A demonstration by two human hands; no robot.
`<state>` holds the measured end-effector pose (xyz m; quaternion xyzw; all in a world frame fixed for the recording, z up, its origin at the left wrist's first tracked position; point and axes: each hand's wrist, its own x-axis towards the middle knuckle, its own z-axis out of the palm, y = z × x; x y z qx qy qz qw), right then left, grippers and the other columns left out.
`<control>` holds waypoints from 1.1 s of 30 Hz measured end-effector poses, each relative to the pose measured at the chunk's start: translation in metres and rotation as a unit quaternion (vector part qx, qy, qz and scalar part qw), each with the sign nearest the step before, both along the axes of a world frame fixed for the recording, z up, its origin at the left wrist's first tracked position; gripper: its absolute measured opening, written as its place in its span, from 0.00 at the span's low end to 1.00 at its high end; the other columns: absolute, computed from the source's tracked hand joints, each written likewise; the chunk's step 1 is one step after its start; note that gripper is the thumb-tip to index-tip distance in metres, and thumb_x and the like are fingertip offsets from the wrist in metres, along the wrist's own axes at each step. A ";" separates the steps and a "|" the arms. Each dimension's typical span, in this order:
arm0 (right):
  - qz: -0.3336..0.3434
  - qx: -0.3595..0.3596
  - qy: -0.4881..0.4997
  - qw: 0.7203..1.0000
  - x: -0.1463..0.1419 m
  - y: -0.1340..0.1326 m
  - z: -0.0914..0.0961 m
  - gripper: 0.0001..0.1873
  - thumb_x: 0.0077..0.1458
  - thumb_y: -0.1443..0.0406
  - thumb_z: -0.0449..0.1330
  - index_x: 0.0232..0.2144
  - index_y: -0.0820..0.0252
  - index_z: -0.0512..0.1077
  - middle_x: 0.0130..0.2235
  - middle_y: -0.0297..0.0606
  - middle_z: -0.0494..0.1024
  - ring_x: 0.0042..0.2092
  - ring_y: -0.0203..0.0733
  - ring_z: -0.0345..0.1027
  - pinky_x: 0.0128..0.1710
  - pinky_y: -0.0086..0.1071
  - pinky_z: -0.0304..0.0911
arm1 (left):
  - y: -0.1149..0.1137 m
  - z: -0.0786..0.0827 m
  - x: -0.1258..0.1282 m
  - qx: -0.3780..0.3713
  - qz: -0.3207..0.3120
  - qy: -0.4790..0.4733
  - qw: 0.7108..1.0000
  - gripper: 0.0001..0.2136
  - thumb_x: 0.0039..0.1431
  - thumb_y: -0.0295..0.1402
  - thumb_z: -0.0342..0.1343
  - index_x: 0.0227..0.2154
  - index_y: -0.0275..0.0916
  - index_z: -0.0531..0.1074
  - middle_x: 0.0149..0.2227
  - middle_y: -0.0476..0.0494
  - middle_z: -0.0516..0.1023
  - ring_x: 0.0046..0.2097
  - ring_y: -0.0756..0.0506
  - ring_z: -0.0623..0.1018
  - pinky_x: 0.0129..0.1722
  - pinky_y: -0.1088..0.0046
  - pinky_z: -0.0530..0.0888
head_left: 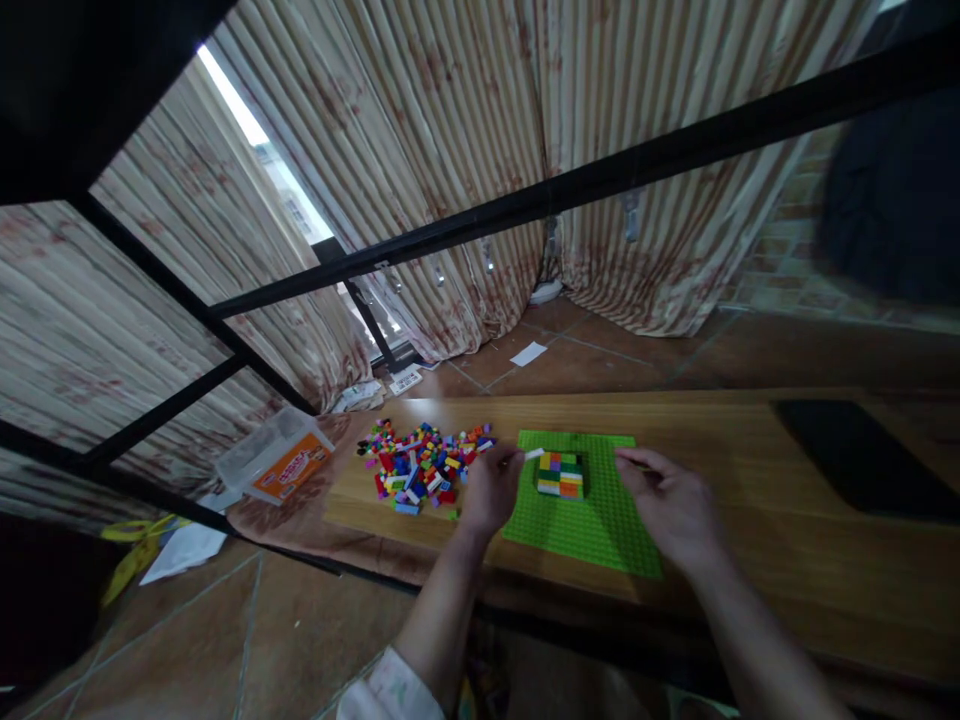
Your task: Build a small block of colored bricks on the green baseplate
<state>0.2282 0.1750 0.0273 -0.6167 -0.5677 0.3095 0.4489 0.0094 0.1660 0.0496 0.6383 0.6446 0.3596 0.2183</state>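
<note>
My left hand (489, 490) is closed in a pinch on a small white brick (534, 454), held just left of a small block of coloured bricks (561, 474). That block stands on a green baseplate (600, 520) lying on a wooden table (750, 520). My right hand (667, 500) rests on the baseplate's right part, its fingers curled around something thin and pale that I cannot make out. A pile of loose coloured bricks (424, 465) lies on the table to the left of my left hand.
A clear plastic box with an orange label (277, 462) sits left of the table. A dark flat panel (862, 455) lies on the table's right side. Black metal bars (525, 205) cross in front of striped curtains (450, 130). Papers (529, 353) lie on the tiled floor.
</note>
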 end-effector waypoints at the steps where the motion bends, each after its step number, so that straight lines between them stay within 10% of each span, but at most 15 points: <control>1: 0.002 0.005 -0.002 1.000 0.001 0.000 0.001 0.22 0.51 0.50 0.54 0.37 0.59 0.78 0.31 0.41 0.80 0.27 0.42 0.70 0.32 0.35 0.64 | 0.008 -0.001 0.004 -0.001 -0.017 0.006 1.000 0.13 0.62 0.33 0.47 0.30 0.34 0.76 0.26 0.49 0.74 0.29 0.51 0.71 0.29 0.79 0.66; 14: 0.072 0.046 -0.043 0.995 -0.021 0.028 -0.017 0.21 0.58 0.54 0.50 0.41 0.58 0.77 0.44 0.43 0.79 0.42 0.44 0.72 0.41 0.36 0.66 | 0.059 -0.033 0.019 -0.003 -0.119 0.032 0.992 0.10 0.60 0.31 0.51 0.29 0.38 0.78 0.30 0.48 0.79 0.35 0.49 0.76 0.37 0.76 0.69; 33: 0.072 0.005 -0.076 0.994 -0.046 0.044 -0.035 0.17 0.57 0.54 0.53 0.33 0.54 0.79 0.39 0.37 0.81 0.40 0.45 0.74 0.43 0.37 0.65 | 0.056 -0.041 0.010 -0.015 -0.123 -0.002 0.992 0.12 0.61 0.33 0.50 0.34 0.39 0.79 0.33 0.46 0.81 0.37 0.47 0.77 0.39 0.75 0.70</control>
